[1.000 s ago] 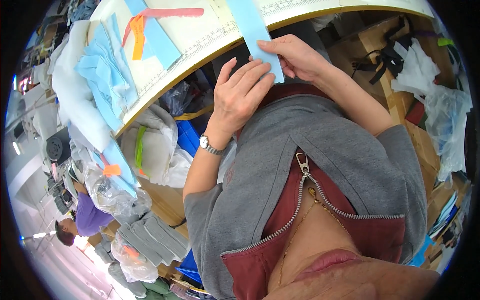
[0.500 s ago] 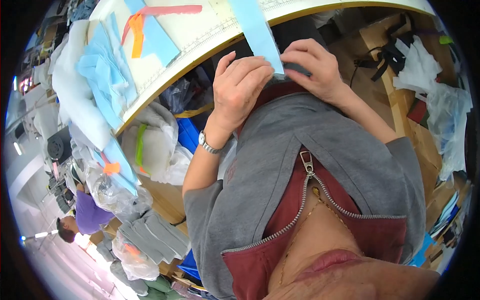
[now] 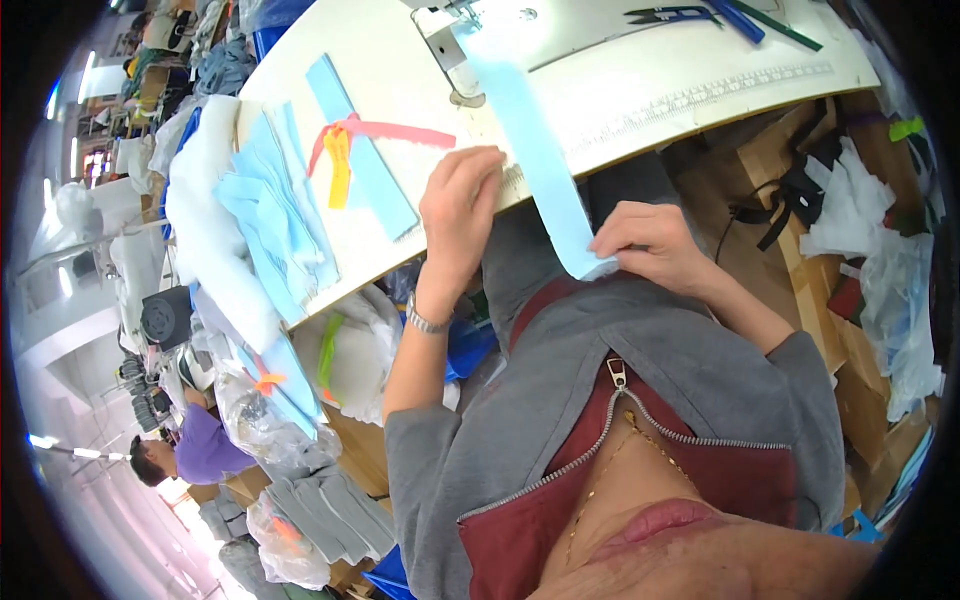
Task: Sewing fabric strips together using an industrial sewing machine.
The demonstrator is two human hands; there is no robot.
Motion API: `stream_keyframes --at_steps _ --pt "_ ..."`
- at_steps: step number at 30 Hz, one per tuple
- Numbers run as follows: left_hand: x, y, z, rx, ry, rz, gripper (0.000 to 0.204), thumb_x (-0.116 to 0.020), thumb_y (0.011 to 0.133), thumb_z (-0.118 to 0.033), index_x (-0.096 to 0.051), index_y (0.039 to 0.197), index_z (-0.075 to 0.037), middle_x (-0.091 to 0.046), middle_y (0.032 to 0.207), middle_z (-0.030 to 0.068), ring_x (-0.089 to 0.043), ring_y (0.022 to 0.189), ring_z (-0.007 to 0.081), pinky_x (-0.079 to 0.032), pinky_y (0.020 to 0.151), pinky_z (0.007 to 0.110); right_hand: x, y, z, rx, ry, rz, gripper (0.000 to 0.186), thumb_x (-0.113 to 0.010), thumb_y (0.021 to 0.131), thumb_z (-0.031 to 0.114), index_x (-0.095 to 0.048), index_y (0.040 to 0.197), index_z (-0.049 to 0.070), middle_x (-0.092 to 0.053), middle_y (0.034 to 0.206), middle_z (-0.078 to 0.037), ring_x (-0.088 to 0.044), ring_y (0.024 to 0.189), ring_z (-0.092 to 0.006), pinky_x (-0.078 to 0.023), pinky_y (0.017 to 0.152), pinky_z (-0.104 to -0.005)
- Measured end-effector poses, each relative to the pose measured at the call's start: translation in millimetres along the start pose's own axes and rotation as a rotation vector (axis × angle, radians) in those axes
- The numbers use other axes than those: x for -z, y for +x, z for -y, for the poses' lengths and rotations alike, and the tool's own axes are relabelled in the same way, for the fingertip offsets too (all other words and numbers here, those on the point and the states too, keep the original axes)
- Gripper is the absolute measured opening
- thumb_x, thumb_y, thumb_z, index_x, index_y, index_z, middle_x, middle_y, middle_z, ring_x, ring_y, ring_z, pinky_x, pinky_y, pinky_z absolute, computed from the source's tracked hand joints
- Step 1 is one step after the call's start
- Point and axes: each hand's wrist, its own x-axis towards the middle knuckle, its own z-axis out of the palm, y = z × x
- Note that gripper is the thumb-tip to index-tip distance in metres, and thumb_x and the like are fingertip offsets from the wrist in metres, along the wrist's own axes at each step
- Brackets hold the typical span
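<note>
A long light blue fabric strip [image 3: 545, 165] runs from the sewing machine [image 3: 447, 50] over the table's front edge toward my lap. Its near end is folded up, and my right hand [image 3: 650, 245] pinches it there between thumb and fingers. To the left of the strip, my left hand [image 3: 460, 210] is raised by the table edge, apart from the strip. Its fingers are curled together, and anything between them is hidden. Left of that hand, a red strip [image 3: 405, 131] and an orange strip [image 3: 338, 170] lie across another blue strip [image 3: 385, 195] on the white table [image 3: 440, 120].
Crumpled blue fabric pieces [image 3: 270, 190] and white padding [image 3: 205, 210] lie at the table's left edge. Thread snips [image 3: 670, 16] and a blue pen [image 3: 735, 18] are at the back right. Plastic bags [image 3: 895, 290] hang at the right. A person in purple [image 3: 205, 445] is far left.
My left hand has let go of the blue strip and moved away from it. My right hand has moved down with the strip's end. The view now takes in more of the table.
</note>
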Motion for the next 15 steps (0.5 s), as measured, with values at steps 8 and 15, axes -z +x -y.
stream_keyframes --at_steps 8,15 --pt "-17 55 29 -0.197 0.148 0.012 0.027 -0.073 0.077 0.001 -0.072 0.103 -0.006 -0.070 0.116 0.0072 -0.066 0.099 0.0272 -0.050 0.091 0.040 20 9 1 -0.064 0.236 0.063 0.014 -0.074 0.075 -0.005 -0.073 0.087 0.002 -0.074 0.090 -0.008 -0.071 0.084 -0.0189 -0.056 0.072 -0.0295" --pt "-13 72 35 -0.402 0.383 0.075 0.020 -0.071 0.077 -0.005 -0.072 0.095 -0.012 -0.070 0.111 0.0025 -0.065 0.102 0.0217 -0.047 0.095 0.047 24 16 4 -0.010 0.096 0.132 0.015 -0.074 0.073 -0.004 -0.072 0.087 0.004 -0.073 0.089 -0.006 -0.071 0.080 -0.0196 -0.056 0.067 -0.0295"
